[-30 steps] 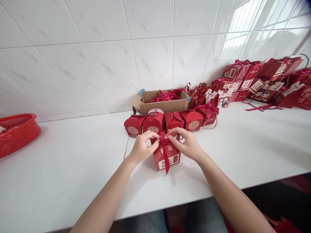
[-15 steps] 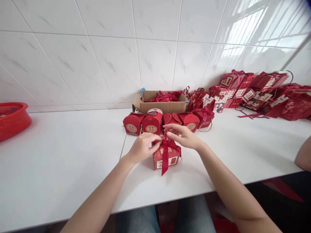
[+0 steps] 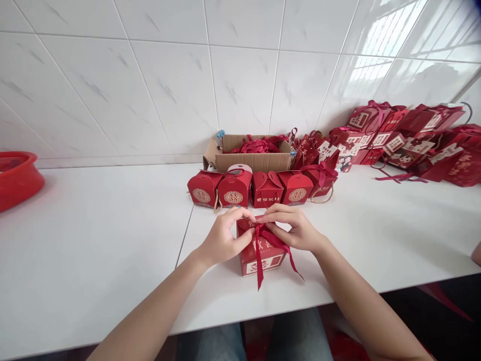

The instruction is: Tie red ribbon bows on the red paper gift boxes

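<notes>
A red gift box (image 3: 261, 264) with white and gold print stands on the white table in front of me. Dark red ribbon (image 3: 259, 265) crosses its top, and two loose tails hang down the front and right side. My left hand (image 3: 229, 235) pinches the ribbon at the top of the box from the left. From the right, my right hand (image 3: 291, 228) has its fingertips closed on the same ribbon, close to the left fingertips. The fingers partly hide the knot or loop between them.
Behind the box is a row of red gift boxes (image 3: 235, 190), then a cardboard box (image 3: 251, 161) of red ribbons. More red boxes (image 3: 370, 120) are piled at the back right. A red plastic basin (image 3: 22, 183) sits far left. Another person's arm (image 3: 476, 254) shows at the right edge.
My right hand has come down and closed on the ribbon beside my left hand. A second ribbon tail now hangs out to the right. The view has shifted slightly.
</notes>
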A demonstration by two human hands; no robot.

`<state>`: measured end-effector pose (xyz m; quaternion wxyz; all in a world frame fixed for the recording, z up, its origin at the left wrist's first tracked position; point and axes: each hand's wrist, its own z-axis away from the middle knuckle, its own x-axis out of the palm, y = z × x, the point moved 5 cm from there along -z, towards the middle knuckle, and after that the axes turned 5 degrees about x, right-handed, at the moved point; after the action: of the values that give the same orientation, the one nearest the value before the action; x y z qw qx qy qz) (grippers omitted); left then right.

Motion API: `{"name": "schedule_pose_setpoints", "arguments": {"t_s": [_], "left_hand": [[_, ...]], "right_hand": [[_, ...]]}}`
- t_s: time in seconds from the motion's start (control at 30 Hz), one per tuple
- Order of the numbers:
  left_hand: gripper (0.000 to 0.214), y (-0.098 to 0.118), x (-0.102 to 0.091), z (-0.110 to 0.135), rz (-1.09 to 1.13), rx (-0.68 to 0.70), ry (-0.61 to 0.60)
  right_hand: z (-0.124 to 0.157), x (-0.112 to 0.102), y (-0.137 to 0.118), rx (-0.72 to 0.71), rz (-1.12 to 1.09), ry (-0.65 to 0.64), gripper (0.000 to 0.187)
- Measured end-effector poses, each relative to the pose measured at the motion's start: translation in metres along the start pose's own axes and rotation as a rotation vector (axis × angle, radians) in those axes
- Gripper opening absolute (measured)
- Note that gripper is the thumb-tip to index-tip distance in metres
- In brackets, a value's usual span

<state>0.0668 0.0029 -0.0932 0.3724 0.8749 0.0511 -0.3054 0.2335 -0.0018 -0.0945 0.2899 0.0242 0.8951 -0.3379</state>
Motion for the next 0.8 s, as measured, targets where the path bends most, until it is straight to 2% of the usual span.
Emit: {"name": "schedule_pose_setpoints", "arguments": {"t_s": [0.13, 0.27, 0.53, 0.67, 0.8], "left_hand": [[0.023, -0.0025, 0.0004, -0.0005, 0.006, -0.039, -0.027], [0.018, -0.0037, 0.0029, -0.0017, -0.008, -0.016, -0.042], [0.012, -0.0008, 0.0044, -0.0034, 0.0, 0.006, -0.022], [0.016, -0.0015, 0.004, -0.0035, 0.013, -0.012, -0.013], [0.01, -0.0011, 0.0037, -0.0036, 0.013, -0.001, 0.001]], "right_hand": [[0.0005, -0.0021, -0.0025, 0.026, 0.013, -0.01, 0.029], [-0.0003, -0.0001, -0.0044, 0.042, 0.023, -0.025, 0.027], [-0.0003, 0.004, -0.0004, 0.054, 0.031, 0.034, 0.009], [0.0006, 0.0059, -0.0017, 0.022, 0.068, 0.07, 0.009], [0.0008, 0.0041, -0.0042, -0.012, 0.078, 0.098, 0.012]]}}
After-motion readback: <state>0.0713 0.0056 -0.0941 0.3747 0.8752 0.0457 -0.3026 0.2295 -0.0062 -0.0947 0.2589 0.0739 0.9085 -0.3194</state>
